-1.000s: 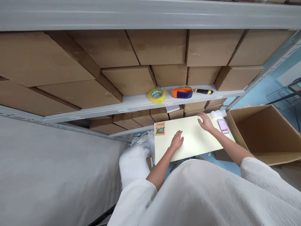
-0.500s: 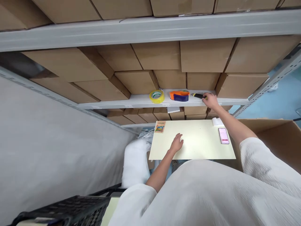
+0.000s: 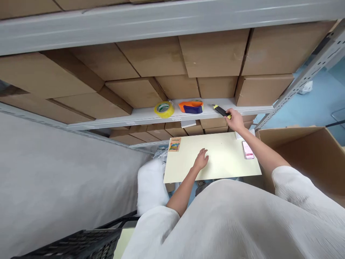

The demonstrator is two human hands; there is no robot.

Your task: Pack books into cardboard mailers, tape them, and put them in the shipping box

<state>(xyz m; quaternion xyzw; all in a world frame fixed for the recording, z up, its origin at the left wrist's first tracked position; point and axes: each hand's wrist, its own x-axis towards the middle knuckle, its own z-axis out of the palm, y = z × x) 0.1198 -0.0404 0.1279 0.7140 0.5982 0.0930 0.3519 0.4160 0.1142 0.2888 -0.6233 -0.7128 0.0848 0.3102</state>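
Fingers [image 3: 229,112], right hand [image 3: 236,121]: wrapped around the utility knife's rear end.
Fingers [image 3: 206,157], left hand [image 3: 201,160]: slack, parted, over the worktop's middle; contact unclear.
Utility knife [image 3: 221,110]: at the shelf's front edge, near its right end; long axis oblique, tip leftward and away from the wearer.
Worktop [image 3: 221,156]: pale; card [image 3: 175,144] at far left corner, phone [image 3: 247,150] near right edge.
Room: shelf [image 3: 144,114] of cardboard boxes [image 3: 215,52] ahead; large carton [image 3: 293,136] right.
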